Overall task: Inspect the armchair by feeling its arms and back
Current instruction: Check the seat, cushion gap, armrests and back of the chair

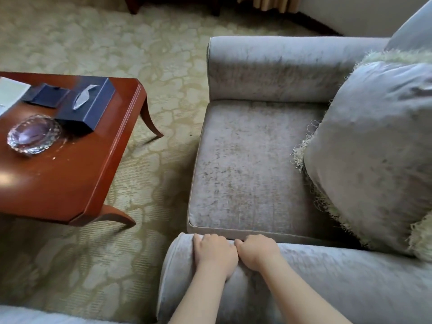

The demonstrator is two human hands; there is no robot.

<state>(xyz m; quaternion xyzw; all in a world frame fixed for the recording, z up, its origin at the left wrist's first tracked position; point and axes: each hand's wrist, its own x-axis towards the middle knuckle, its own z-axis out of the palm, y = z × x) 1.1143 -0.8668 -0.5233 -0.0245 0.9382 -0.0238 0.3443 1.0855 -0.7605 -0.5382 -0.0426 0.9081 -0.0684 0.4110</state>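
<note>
A grey velvet armchair fills the right half of the head view, seen from its side. Its near arm [339,277] runs along the bottom, its far arm [280,66] across the top, with the seat cushion [245,164] between them. Both my hands rest side by side on the front end of the near arm, fingers curled over its inner edge. My left hand [214,252] lies closest to the arm's front tip. My right hand [257,251] touches it on the right. The chair back [413,26] is mostly hidden behind a fringed cushion [374,148].
A red-brown wooden coffee table [70,174] stands at the left, carrying a glass ashtray [32,134], a dark blue tissue box [88,104] and a small dark folder [46,95]. Patterned beige carpet [152,66] lies between table and chair. Dark furniture legs show at the top.
</note>
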